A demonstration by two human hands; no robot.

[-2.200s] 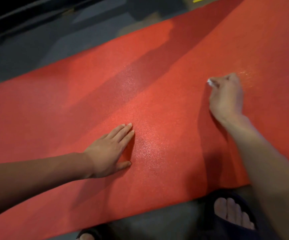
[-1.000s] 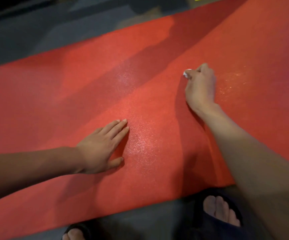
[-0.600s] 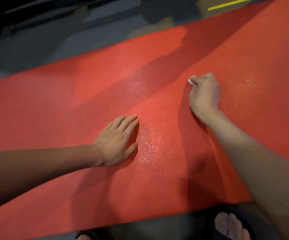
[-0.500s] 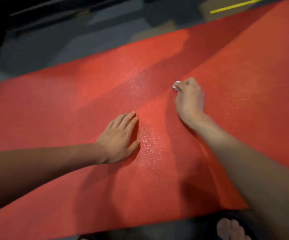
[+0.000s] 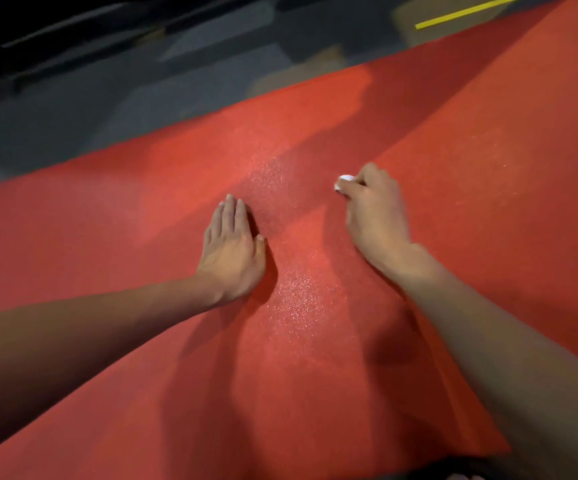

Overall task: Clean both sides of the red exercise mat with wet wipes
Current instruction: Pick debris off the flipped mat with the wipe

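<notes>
Centrally: red exercise mat [image 5: 315,393], spread flat on grey floor [image 5: 107,109], filling most of the view. Wet wipe [image 5: 344,181], white, bunched, pressed to the mat under the curled fingers of the right hand [image 5: 375,216]. Left hand [image 5: 233,252], fingers straight and together, palm flat on mat. Yellow line [image 5: 467,12] on floor beyond.

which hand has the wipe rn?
The right hand, curled around the white wet wipe on the red mat. The left hand lies flat and holds nothing.
</notes>
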